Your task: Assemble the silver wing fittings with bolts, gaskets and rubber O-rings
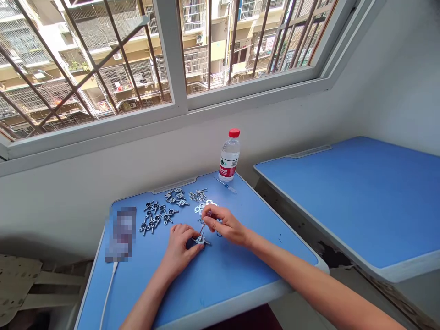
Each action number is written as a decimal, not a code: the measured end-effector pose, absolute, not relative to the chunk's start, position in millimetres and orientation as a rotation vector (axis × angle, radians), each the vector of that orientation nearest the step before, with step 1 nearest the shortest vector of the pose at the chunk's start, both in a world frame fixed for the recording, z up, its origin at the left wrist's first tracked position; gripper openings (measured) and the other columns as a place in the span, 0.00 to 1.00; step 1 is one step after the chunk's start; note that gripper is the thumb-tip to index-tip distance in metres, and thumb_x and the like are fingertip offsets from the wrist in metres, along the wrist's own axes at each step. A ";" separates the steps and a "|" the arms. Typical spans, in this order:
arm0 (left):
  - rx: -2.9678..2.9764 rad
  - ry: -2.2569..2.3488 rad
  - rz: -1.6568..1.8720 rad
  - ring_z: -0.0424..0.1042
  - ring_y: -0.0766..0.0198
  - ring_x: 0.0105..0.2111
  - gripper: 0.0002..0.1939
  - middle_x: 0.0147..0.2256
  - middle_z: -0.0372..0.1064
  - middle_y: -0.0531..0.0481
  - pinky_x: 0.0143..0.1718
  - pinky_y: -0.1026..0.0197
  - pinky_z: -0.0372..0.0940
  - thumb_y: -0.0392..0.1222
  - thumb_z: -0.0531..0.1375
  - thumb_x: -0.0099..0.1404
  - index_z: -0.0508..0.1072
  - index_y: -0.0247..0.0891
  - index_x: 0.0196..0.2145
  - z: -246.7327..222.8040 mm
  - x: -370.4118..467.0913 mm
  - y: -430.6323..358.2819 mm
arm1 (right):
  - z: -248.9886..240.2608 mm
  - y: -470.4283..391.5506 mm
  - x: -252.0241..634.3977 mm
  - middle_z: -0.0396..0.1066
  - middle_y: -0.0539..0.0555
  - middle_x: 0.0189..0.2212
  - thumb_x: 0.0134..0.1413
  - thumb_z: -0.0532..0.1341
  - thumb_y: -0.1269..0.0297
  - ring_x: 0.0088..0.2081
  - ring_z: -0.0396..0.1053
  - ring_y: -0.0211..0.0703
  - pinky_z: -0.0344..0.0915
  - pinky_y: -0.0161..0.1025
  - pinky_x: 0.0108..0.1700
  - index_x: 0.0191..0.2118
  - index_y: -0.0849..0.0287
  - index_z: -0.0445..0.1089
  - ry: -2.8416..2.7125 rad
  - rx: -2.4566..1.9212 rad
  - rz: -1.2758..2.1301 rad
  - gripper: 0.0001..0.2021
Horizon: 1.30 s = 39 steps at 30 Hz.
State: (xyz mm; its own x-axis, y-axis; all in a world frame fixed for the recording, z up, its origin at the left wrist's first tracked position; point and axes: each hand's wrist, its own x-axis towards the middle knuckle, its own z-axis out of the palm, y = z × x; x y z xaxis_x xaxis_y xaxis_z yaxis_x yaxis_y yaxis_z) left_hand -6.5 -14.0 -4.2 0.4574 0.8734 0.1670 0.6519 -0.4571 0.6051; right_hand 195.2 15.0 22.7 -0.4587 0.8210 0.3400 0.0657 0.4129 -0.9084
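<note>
On the blue table, my left hand (182, 245) pinches a small metal fitting (200, 239) with a flange and a short stem between thumb and fingers. My right hand (223, 223) is closed around the handle of a small screwdriver (202, 228), whose shaft points down at the fitting. Its tip meets the top of the part, though the exact contact is too small to make out. Just beyond my right hand lie flat silver plates (200, 208), partly hidden by it. A dark ring (219, 234) shows under the right hand.
Dark-centred metal fittings (157, 218) lie in a group at the left, with more fittings (177, 197) and small metal pieces (198, 195) behind. A red-capped water bottle (229, 158) and a pen (226, 185) are at the back. A phone (121, 233) with a white cable (109, 291) lies left.
</note>
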 end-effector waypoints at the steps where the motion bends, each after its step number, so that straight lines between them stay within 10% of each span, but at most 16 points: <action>1: 2.251 1.272 0.643 0.68 0.56 0.43 0.04 0.38 0.73 0.50 0.51 0.49 0.58 0.44 0.63 0.64 0.74 0.43 0.36 -4.9 -6.7 -13.8 | 23.0 13.0 192.7 0.62 0.48 0.26 0.64 0.54 0.53 0.25 0.59 0.35 0.60 0.35 0.29 0.34 0.58 0.62 -1.878 -0.745 1.069 0.13; 39: 2.296 1.218 0.738 0.69 0.54 0.44 0.04 0.40 0.75 0.49 0.52 0.46 0.59 0.43 0.63 0.65 0.77 0.43 0.33 -18.1 -7.5 -9.8 | 20.4 13.4 170.8 0.69 0.54 0.32 0.65 0.52 0.71 0.33 0.64 0.40 0.64 0.36 0.35 0.43 0.60 0.69 -2.185 -0.470 0.572 0.09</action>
State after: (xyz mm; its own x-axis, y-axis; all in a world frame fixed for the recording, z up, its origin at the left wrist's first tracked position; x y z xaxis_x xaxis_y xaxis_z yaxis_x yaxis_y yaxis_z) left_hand -7.5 -9.8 -18.1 0.4707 0.8460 0.2505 0.6133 -0.5179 0.5964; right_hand 170.8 13.4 20.4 -0.6024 0.5061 0.6172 0.1390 0.8280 -0.5433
